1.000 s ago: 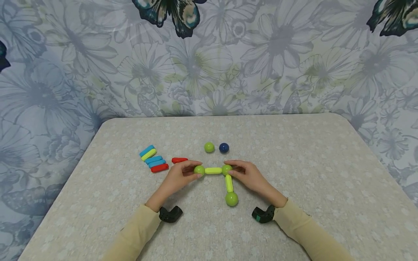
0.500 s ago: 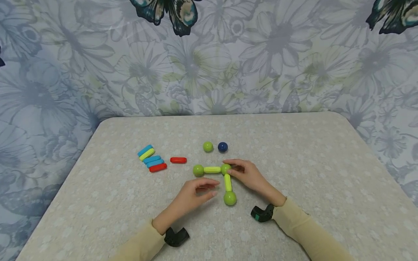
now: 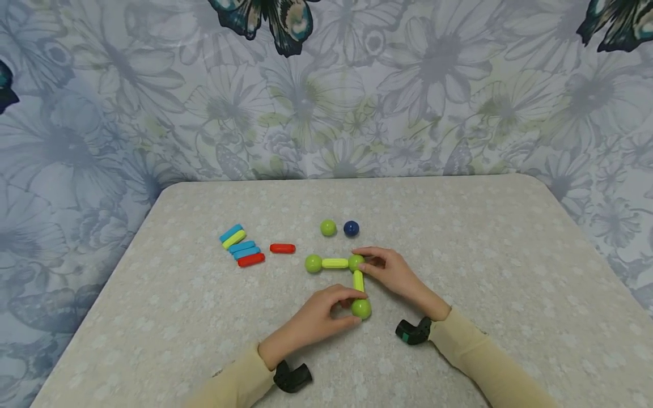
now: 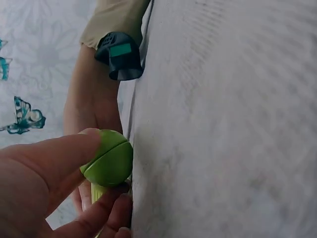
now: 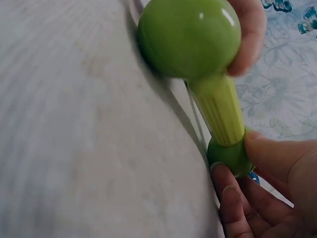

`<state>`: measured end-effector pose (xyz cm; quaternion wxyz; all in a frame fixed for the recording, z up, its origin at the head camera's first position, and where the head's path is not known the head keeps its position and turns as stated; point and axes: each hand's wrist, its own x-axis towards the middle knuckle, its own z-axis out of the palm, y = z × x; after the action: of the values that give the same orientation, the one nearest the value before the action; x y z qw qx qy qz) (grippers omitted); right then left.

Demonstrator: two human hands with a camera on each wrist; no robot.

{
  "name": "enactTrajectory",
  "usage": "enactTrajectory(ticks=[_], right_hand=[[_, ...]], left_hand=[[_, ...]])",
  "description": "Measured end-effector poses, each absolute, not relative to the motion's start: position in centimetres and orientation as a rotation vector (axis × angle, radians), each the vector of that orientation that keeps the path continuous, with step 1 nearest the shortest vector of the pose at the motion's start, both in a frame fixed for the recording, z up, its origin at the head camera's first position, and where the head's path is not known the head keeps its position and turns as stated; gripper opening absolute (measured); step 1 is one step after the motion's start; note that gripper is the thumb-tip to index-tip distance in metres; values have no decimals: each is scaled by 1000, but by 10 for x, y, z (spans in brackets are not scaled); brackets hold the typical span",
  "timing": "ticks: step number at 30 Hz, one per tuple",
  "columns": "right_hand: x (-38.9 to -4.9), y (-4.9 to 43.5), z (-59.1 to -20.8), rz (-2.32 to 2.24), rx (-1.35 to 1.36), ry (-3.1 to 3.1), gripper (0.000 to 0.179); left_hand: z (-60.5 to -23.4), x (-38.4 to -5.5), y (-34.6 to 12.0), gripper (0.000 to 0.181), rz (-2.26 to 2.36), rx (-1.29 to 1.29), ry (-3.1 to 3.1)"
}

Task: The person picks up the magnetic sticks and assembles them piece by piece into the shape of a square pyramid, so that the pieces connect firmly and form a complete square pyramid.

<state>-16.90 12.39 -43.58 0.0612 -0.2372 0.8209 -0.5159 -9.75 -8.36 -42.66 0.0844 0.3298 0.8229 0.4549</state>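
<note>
An L-shaped piece of green balls and yellow-green rods lies on the table in the head view. My right hand (image 3: 393, 275) pinches its corner ball (image 3: 356, 263), seen also as the lower ball (image 5: 229, 157) in the right wrist view. My left hand (image 3: 321, 311) has thumb and fingers around the near end ball (image 3: 361, 309), the large ball (image 4: 113, 161) in the left wrist view. A ribbed rod (image 5: 223, 111) joins those two balls. Another rod (image 3: 335, 263) runs left from the corner to a third green ball (image 3: 313, 263), which no hand touches.
Beyond the hands sit a loose green ball (image 3: 328, 228) and a dark blue ball (image 3: 351, 228). One red rod (image 3: 283, 248) lies to the left, and farther left is a row of blue, yellow-green and red rods (image 3: 244, 247). Flowered cloth (image 3: 331, 141) hangs behind the table (image 3: 459, 226).
My left hand has let go of the left end ball, moved nearer and to the right, and taken hold of the near end ball. My right hand has stayed at the corner ball.
</note>
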Motion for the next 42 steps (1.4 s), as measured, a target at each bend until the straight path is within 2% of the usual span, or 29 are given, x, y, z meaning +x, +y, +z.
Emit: enactTrajectory(ticks=[9, 14, 19, 34, 42], right_hand=[[-156, 138, -433, -1473, -683, 2547, 29], [-144, 142, -432, -1435, -847, 2555, 36], [-137, 146, -431, -1391, -985, 2534, 34], [-114, 151, -437, -1366, -1026, 2595, 34], [-115, 148, -434, -1403, -982, 2607, 35]], left_hand=[[-422, -95, -108, 29, 1378, 923, 2329], [-422, -96, -125, 29, 1436, 928, 2231], [-423, -100, -137, 29, 1464, 895, 2158], [-422, -111, -155, 25, 1502, 588, 2346], [-424, -112, -159, 25, 1532, 574, 2346]])
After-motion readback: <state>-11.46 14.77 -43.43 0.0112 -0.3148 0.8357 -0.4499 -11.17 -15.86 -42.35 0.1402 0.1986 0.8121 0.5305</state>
